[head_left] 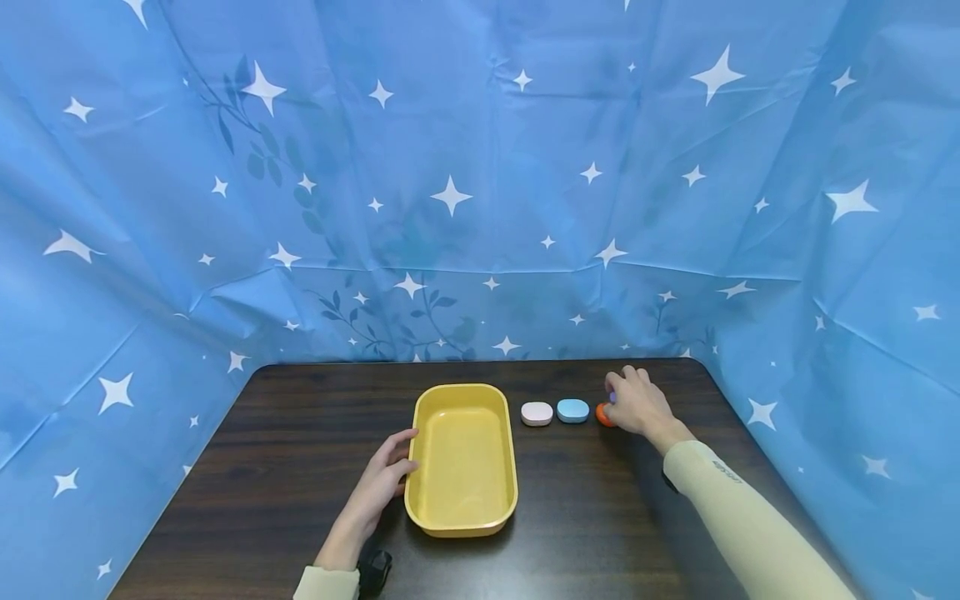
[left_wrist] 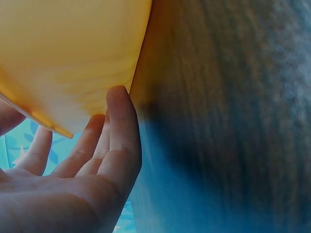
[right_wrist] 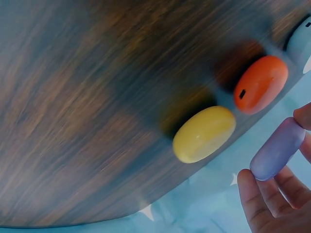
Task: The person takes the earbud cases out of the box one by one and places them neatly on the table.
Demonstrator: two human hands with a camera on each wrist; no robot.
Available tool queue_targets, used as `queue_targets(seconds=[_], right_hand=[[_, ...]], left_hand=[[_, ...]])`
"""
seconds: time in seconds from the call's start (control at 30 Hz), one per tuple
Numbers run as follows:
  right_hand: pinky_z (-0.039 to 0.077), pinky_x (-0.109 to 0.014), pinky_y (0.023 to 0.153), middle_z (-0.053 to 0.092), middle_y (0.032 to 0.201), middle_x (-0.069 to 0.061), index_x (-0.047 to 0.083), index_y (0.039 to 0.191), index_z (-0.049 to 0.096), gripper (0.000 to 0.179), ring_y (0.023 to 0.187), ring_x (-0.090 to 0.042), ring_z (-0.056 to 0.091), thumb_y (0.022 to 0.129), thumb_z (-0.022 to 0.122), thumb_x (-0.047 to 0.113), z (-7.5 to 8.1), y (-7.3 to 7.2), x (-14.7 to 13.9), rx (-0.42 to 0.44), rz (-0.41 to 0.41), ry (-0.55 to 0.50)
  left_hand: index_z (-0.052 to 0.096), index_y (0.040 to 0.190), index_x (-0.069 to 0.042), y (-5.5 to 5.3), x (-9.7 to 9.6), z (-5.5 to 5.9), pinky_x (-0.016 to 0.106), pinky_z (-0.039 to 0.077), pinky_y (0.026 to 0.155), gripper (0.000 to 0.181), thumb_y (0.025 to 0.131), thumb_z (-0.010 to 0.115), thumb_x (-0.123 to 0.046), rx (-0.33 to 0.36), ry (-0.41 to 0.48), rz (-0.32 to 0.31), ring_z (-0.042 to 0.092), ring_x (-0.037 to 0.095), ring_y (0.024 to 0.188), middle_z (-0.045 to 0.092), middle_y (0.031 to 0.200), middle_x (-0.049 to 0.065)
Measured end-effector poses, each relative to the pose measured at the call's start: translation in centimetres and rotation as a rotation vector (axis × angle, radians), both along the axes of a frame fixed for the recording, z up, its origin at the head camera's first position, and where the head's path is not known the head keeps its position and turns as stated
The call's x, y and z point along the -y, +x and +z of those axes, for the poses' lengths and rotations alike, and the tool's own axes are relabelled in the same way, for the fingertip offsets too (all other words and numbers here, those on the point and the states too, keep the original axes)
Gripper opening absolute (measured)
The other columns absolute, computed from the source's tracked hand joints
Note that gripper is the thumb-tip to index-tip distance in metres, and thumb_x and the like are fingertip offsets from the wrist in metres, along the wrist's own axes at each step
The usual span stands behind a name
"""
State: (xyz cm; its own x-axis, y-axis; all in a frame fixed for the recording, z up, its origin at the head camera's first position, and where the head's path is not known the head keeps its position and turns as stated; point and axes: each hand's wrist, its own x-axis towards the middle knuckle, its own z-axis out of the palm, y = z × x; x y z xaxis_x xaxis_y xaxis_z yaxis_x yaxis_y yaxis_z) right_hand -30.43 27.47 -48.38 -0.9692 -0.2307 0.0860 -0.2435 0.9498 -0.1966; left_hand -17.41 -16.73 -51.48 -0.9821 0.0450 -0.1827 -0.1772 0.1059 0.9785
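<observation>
My left hand (head_left: 375,487) grips the left side of a yellow rectangular tray (head_left: 462,531), thumb at the rim and fingers against the outer wall. In my right hand (head_left: 640,407), at the table's far right, a purple oval case (right_wrist: 278,149) is pinched between thumb and fingers, raised off the table. Below it, an orange oval case (right_wrist: 261,84) with a dark slot and a yellow oval piece (right_wrist: 204,134) lie on the wood. The head view hides the yellow piece behind my right hand. A light blue case (head_left: 573,411) and a pinkish-white one (head_left: 536,414) continue the row leftward.
The dark wooden table (head_left: 300,467) has rounded far corners. Behind it and along both sides hangs a blue curtain (head_left: 480,233) with white stars, close to the table's edges. The tray stands just left of the row of cases.
</observation>
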Motion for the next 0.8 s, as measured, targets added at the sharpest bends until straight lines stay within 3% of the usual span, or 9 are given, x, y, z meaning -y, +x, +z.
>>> queue_targets(seconds=[0.8], right_hand=[[0.046,-0.047,0.067,0.051,0.098,-0.015,0.003,0.105,0.064,0.024,0.09,-0.035,0.044,0.083,0.066,0.014,-0.4,0.2,-3.5,-0.009,-0.04,0.018]], left_hand=[[0.045,0.15,-0.011,0.1,0.1,-0.1,0.053,0.054,0.092,0.05,0.1,0.054,-0.009,-0.007,0.013,0.0,0.061,0.034,0.117,0.052,0.142,0.023]])
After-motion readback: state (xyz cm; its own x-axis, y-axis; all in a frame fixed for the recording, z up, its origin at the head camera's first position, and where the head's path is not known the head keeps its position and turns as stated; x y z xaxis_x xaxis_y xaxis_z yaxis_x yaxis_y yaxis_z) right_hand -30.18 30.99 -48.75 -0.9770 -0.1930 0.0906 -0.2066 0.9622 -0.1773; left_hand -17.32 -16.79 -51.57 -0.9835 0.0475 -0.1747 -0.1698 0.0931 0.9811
